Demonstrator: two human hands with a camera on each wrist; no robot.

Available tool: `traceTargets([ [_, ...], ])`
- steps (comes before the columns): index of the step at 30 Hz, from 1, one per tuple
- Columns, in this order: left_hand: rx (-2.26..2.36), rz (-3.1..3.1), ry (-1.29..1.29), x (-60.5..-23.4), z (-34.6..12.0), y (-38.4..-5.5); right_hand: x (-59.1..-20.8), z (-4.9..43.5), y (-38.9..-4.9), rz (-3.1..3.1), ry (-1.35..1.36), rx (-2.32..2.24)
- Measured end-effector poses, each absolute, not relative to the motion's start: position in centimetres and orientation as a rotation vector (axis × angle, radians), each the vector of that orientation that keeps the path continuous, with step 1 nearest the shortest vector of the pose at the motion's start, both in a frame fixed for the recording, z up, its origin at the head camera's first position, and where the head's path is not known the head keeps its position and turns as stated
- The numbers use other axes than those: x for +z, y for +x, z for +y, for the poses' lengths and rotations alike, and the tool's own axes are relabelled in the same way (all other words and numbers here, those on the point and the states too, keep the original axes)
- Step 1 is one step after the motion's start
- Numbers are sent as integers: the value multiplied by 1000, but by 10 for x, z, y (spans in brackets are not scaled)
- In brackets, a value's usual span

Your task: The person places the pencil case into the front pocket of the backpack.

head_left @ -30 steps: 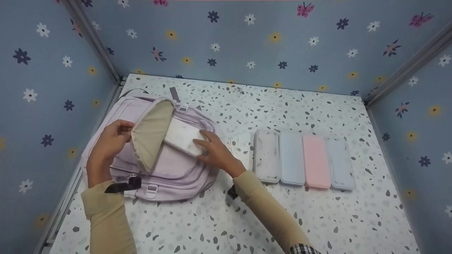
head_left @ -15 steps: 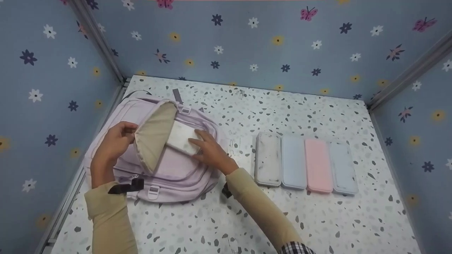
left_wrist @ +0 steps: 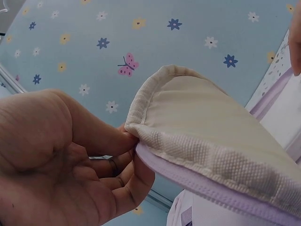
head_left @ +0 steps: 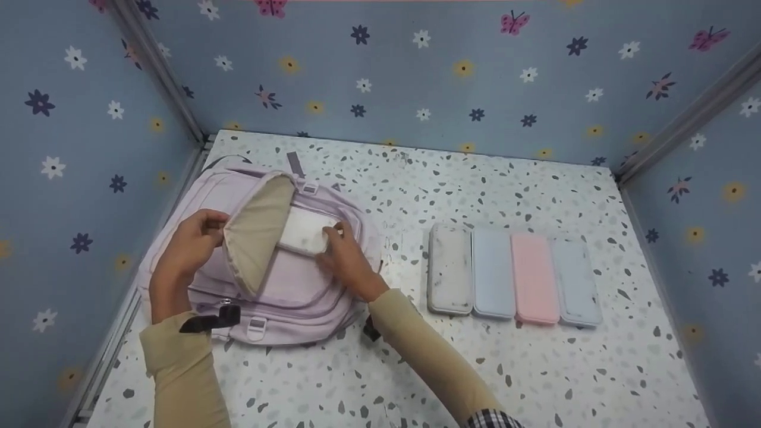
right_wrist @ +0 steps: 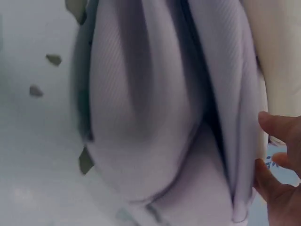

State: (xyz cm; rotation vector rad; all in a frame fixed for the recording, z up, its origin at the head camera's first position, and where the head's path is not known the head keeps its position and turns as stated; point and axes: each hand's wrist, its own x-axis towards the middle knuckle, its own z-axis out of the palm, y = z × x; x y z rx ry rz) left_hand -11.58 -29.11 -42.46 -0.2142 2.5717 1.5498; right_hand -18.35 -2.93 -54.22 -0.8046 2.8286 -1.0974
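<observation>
The left hand [head_left: 189, 241] was pinching the edge of the beige-lined flap [head_left: 261, 232] of a lilac bag [head_left: 297, 279], holding it raised. The white case [head_left: 304, 230] lay between the two hands, at the bag's open pocket, and the right hand [head_left: 351, 261] was pinching its nearer end. Well to the right of that hand, a grey case [head_left: 450, 270], a blue case [head_left: 493, 273], a pink case [head_left: 535, 277] and a pale blue case [head_left: 575, 282] lay side by side on the speckled table [head_left: 475, 184]

clearance noted along the bare tabletop [head_left: 405, 261] between backpack [head_left: 291, 282] and row of four cases [head_left: 493, 276]. raised flap [head_left: 261, 232] obstructs the white box [head_left: 297, 229] from left; right hand [head_left: 349, 260], from right.
</observation>
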Motion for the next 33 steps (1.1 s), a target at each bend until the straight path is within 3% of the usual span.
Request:
traceTargets([
  [11,1528,2595,-248,-425,-295,-114,-518,-39,-179,2577,-528,-1194],
  [20,1559,2583,-227,-428,-293,-113,-529,-57,-180,2271,-231,-1615],
  [33,1542,2559,-222,-430,-289,-113,-536,-78,-179,1802,-106,-1902],
])
